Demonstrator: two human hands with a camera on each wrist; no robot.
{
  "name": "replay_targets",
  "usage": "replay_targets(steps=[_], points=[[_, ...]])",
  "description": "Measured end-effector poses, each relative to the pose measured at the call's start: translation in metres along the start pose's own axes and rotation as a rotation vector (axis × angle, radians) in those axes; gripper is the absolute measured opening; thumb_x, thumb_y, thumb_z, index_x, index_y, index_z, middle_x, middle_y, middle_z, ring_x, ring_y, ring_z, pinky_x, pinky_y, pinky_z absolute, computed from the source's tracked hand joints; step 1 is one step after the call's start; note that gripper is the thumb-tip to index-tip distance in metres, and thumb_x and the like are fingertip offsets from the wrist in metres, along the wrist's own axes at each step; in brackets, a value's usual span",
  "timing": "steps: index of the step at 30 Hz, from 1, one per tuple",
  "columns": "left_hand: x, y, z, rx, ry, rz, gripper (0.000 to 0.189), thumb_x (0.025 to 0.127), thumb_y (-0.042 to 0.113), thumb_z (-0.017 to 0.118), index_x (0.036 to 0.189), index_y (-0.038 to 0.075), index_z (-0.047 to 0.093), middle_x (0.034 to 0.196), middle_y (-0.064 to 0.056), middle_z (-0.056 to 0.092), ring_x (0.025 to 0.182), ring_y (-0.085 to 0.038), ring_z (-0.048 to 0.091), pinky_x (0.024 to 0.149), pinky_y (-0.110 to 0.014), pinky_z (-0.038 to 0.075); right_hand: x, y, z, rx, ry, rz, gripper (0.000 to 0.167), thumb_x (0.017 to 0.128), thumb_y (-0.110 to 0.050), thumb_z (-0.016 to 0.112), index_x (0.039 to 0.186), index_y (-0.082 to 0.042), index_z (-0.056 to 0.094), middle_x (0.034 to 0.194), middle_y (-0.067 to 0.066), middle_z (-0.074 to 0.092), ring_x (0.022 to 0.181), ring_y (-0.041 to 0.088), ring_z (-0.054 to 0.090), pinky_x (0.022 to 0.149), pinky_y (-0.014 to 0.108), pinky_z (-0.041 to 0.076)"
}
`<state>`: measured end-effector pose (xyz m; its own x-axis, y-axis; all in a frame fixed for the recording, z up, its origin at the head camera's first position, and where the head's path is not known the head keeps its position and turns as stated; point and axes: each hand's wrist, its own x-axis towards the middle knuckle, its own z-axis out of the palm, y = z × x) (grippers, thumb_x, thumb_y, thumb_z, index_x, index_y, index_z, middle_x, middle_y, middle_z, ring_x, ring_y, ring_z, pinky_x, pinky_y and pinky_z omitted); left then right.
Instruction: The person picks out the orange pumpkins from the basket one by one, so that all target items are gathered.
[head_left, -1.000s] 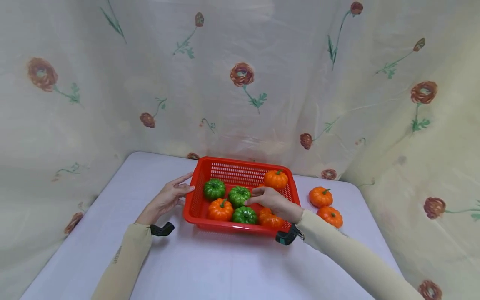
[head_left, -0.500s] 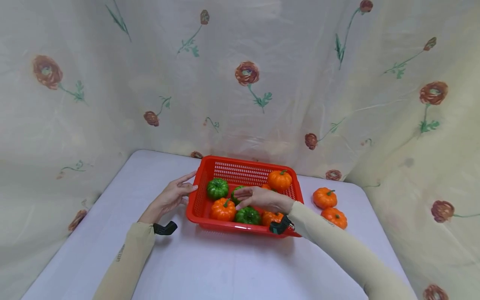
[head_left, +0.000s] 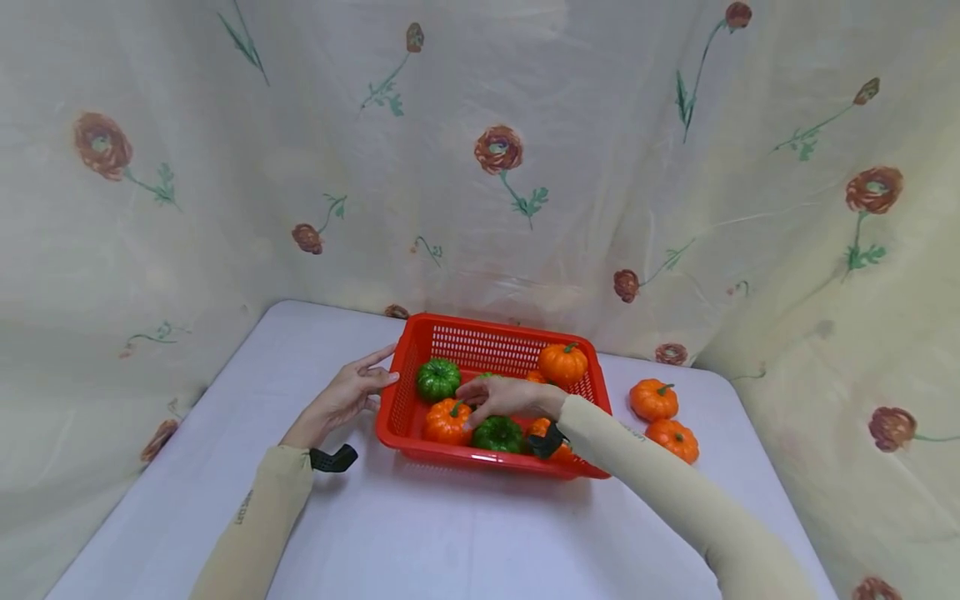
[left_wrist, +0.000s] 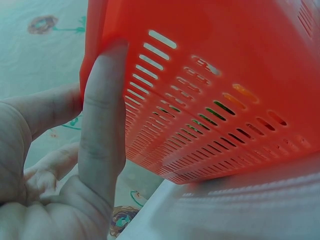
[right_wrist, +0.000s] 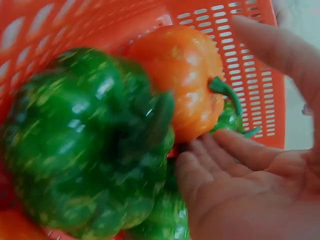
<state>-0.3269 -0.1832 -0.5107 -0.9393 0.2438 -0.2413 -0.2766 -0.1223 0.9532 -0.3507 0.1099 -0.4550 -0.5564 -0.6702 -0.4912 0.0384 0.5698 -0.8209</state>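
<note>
A red plastic basket (head_left: 450,450) with slotted walls holds several glossy orange and green pumpkins. My left hand (head_left: 350,397) touches its left rim, and the left wrist view shows one straight finger (left_wrist: 102,105) lying along the outer wall. Inside the basket, my right hand (head_left: 506,397) reaches to an orange pumpkin (head_left: 442,425) near the front left. In the right wrist view its fingertips are at the side of that pumpkin (right_wrist: 175,75), while the thumb stands apart. A green pumpkin (head_left: 498,434) lies just in front of this hand; another behind is mostly hidden by it.
At the basket's left end sits a green pumpkin (head_left: 438,380), and an orange one (head_left: 562,364) is at its back right corner. Two more orange pumpkins (head_left: 653,400) lie on the white table (head_left: 420,533) right of the basket. A flowered curtain (head_left: 360,167) hangs behind.
My right hand has moved left, from over the middle green pumpkin to the orange pumpkin at the front left. The left hand has stayed at the rim.
</note>
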Motion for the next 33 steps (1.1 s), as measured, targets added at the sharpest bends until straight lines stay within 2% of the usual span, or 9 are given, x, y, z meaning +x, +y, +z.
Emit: replay_targets(steps=[7,11,14,18,23,33], points=[[0.000,-0.001,-0.001,-0.012,-0.001,0.001,0.070,0.090,0.023,0.068,0.150,0.031,0.034,0.097,-0.008,0.065,0.100,-0.029,0.067,0.072,-0.042,0.060,0.010,-0.004,0.007,-0.121,0.035,0.026,0.070,0.081,-0.009,0.075,0.143,-0.004,0.042,0.147,0.012,0.045,0.139,0.029,0.039,0.113,0.041,0.037],[0.000,-0.001,-0.002,-0.003,0.003,0.006,0.069,0.090,0.023,0.068,0.150,0.031,0.034,0.096,-0.008,0.064,0.099,-0.029,0.067,0.071,-0.042,0.060,0.018,-0.004,0.009,-0.226,0.041,0.031,0.070,0.079,-0.011,0.078,0.141,-0.004,0.046,0.140,0.011,0.051,0.130,0.025,0.048,0.109,0.037,0.041],[0.000,-0.001,-0.001,0.001,0.009,0.005,0.069,0.090,0.023,0.068,0.150,0.031,0.035,0.099,-0.007,0.065,0.096,-0.025,0.067,0.070,-0.039,0.060,0.023,-0.004,0.011,-0.245,0.016,0.052,0.072,0.078,-0.012,0.080,0.140,-0.005,0.046,0.134,0.009,0.055,0.121,0.020,0.053,0.105,0.035,0.044],[0.000,-0.001,0.000,0.013,0.006,0.006,0.069,0.090,0.024,0.068,0.150,0.031,0.035,0.099,-0.005,0.065,0.089,-0.020,0.067,0.067,-0.035,0.060,0.028,-0.002,0.014,-0.198,-0.021,0.066,0.072,0.078,-0.013,0.080,0.141,-0.006,0.044,0.129,0.007,0.057,0.113,0.016,0.056,0.103,0.033,0.046],[0.002,0.000,0.002,0.020,0.003,0.009,0.069,0.091,0.023,0.067,0.151,0.031,0.034,0.101,-0.007,0.065,0.088,-0.019,0.067,0.066,-0.034,0.060,0.028,0.002,0.013,-0.222,0.007,0.033,0.071,0.079,-0.016,0.079,0.139,-0.002,0.046,0.118,0.005,0.063,0.105,0.014,0.059,0.097,0.030,0.049],[0.000,0.000,0.002,0.016,0.004,0.004,0.069,0.091,0.024,0.067,0.150,0.032,0.033,0.116,-0.019,0.061,0.085,-0.019,0.066,0.069,-0.035,0.060,0.022,0.002,0.009,-0.300,0.105,-0.001,0.074,0.075,-0.035,0.079,0.138,-0.006,0.051,0.139,0.008,0.053,0.121,0.014,0.050,0.107,0.038,0.043]])
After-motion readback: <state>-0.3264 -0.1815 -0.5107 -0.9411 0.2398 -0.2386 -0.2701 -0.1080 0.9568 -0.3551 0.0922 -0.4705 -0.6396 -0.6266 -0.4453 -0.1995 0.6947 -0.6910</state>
